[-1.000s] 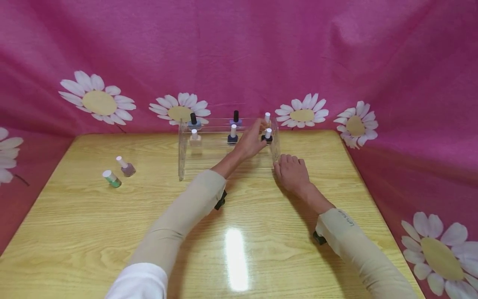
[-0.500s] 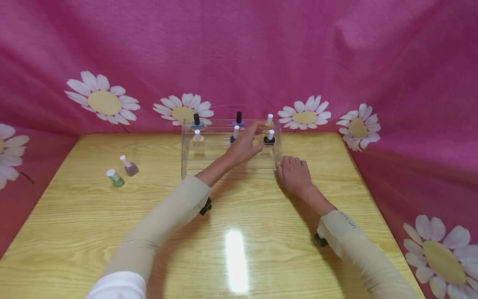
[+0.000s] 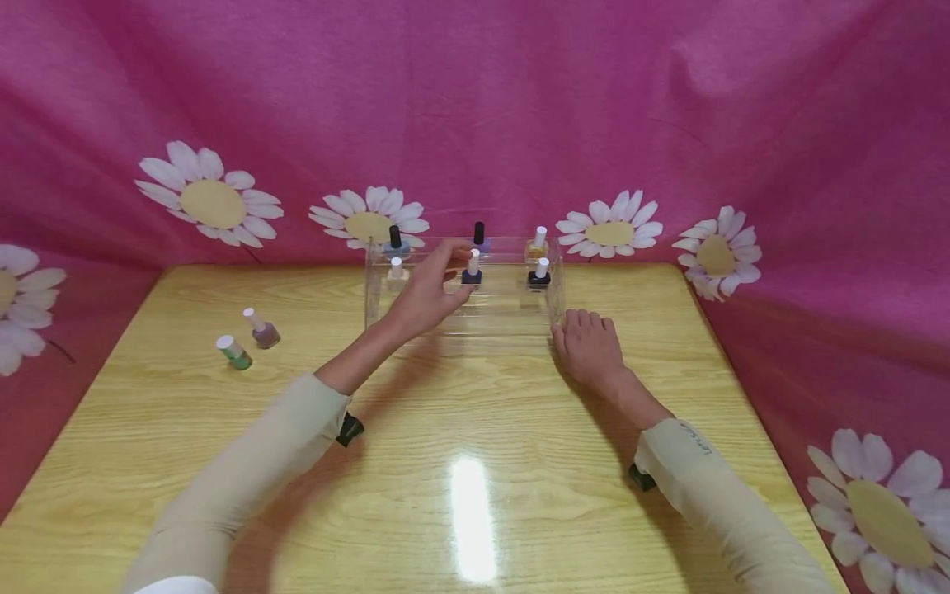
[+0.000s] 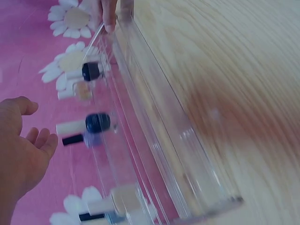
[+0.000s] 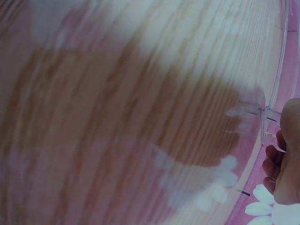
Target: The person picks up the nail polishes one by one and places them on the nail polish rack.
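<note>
A clear acrylic nail polish rack stands at the back of the table, holding two tiers of bottles. My left hand reaches over its middle with thumb and fingers spread around the dark blue nail polish bottle, which has a white cap. In the left wrist view a gap shows between that hand and the dark blue bottle. At the rack's right end, my right hand holds the side panel with curled fingers.
A black bottle and a yellowish one sit at the rack's right, a pale beige one and a blue one at its left. Purple and green bottles lie on the table's left. Pink cloth hangs behind.
My left hand has moved left, from the white-capped bottles at the rack's right end to the dark blue bottle in the middle. The right hand stays at the rack's side.
</note>
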### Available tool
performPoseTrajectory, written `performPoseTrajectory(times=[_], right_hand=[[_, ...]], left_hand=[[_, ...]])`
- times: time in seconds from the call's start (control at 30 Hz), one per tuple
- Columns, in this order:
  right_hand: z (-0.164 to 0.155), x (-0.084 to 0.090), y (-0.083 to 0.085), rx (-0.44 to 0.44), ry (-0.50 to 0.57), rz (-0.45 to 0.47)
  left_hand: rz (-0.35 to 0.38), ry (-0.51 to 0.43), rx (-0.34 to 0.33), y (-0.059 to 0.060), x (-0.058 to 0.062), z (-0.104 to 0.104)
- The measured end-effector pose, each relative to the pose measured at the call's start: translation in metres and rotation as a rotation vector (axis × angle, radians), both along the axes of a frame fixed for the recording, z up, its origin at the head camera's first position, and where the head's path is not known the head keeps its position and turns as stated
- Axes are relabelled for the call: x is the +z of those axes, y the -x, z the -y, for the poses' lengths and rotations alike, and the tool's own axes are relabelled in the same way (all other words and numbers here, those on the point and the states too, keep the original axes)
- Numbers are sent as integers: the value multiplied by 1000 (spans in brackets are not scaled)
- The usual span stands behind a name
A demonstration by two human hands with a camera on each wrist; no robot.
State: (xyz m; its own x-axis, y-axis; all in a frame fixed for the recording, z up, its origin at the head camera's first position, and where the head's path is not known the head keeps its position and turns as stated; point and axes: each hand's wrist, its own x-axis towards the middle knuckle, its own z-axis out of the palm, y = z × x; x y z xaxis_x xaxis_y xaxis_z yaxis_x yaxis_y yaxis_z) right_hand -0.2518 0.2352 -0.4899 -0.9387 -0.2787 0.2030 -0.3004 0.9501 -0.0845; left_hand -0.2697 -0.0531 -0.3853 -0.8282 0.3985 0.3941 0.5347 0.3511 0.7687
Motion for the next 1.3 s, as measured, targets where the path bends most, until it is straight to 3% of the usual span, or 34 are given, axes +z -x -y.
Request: performPoseTrajectory(times=[0.4,0.67,0.87,1.1,1.3], right_hand=[[0,0,0,4,-3,-5],[2,1,0,0,-5,-7],[4,1,1,12,-1,-7],[7,2,8,19,6,60],[2,1,-1,-8,39,50]], left_hand=[[26,-41,81,-18,-1,53],[-4,-53,139,-30,-5,90],[10,-63,251,-42,-6,123],[-17,-65,382,-60,-9,165],[-19,-79,471,-66,-16,189]])
